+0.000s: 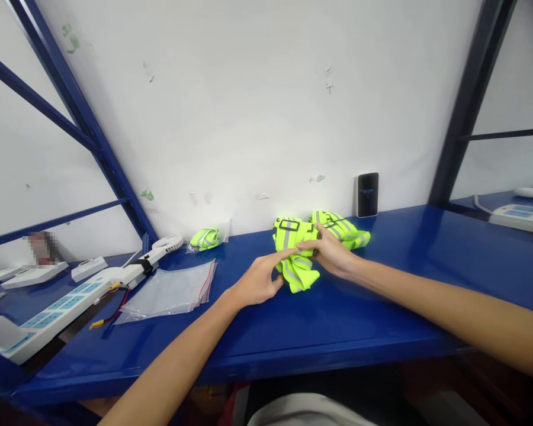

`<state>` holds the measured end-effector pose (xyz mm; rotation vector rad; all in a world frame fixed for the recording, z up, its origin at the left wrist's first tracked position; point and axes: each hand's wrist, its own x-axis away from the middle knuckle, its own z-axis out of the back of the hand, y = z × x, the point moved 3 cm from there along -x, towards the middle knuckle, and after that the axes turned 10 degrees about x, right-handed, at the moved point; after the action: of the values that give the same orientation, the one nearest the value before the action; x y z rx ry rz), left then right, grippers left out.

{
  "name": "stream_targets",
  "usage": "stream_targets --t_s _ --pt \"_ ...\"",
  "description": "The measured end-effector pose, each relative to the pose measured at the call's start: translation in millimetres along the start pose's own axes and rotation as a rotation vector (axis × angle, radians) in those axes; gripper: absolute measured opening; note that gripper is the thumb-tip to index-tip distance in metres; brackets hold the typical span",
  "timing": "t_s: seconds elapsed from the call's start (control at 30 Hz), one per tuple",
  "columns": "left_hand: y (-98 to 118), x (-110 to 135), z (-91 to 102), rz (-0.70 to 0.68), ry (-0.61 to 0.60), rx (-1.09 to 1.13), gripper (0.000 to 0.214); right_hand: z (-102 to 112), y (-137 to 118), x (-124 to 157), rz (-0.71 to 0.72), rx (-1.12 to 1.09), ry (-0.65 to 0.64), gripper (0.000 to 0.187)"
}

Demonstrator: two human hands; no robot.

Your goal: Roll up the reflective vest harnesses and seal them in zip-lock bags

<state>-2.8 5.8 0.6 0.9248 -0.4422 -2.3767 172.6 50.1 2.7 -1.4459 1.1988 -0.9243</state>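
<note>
A crumpled neon yellow hi-vis vest (298,275) with grey reflective strips and black straps lies on the blue metal shelf (382,319). My left hand (257,282) grips its near left side between fingers and thumb. My right hand (331,251) presses in from the right and holds the vest's upper fold. Another yellow reflective part (343,229) lies behind my right hand; I cannot tell if it belongs to the same vest. Left of my hands, a small folded yellow vest (205,239) sits in a clear plastic bag.
A clear zip bag (169,293) with a red seal lies left of my hands. Farther left are a white power strip (48,313) with loose wires and a white handheld fan (169,242). A black device (366,195) stands against the white wall. Blue steel uprights frame the shelf.
</note>
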Motion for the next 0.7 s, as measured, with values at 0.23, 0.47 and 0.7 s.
stream_targets --t_s 0.23,0.47,0.7 --pt "-11.1 5.7 2.7 -0.145 -0.020 -0.477 0.042 -5.5 7.7 0.5 -0.162 -0.036 -0.120 0.071" --pt "7.4 4.8 9.6 -0.439 0.094 -0.838 0.032 -8.8 8.0 4.7 -0.196 -0.019 -0.220 0.043" --pt "14.1 -1.2 4.1 -0.373 0.177 -0.767 0.041 -12.4 20.5 2.1 -0.145 0.004 -0.274 0.013"
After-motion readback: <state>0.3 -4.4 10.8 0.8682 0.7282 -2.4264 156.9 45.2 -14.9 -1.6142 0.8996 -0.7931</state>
